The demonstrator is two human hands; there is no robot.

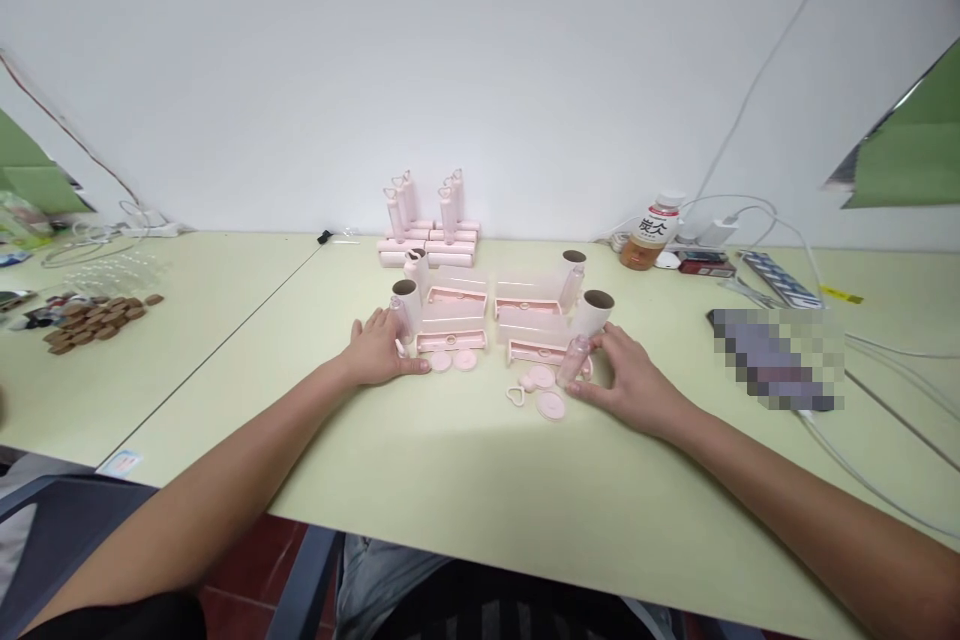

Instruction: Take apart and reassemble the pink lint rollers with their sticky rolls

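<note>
Pink plastic parts lie spread on the pale green table [465, 480] in front of me. My left hand [379, 352] rests flat on the table, fingers apart, beside a paper roll [406, 302] and a pink tray piece [451, 335]. My right hand [628, 378] has its fingers closed round a small clear bottle [574, 360] next to another paper roll [596, 310]. Round pink caps [550, 406] and a heart-shaped ring [516, 396] lie just left of that hand. More pink tray pieces [529, 299] sit between the hands.
Finished pink rollers [429, 220] stand stacked at the back by the wall. A drink bottle [649, 235], chargers and white cables [862, 360] lie to the right. Brown discs [94, 320] are heaped at the left. A chair arm [67, 530] shows below left.
</note>
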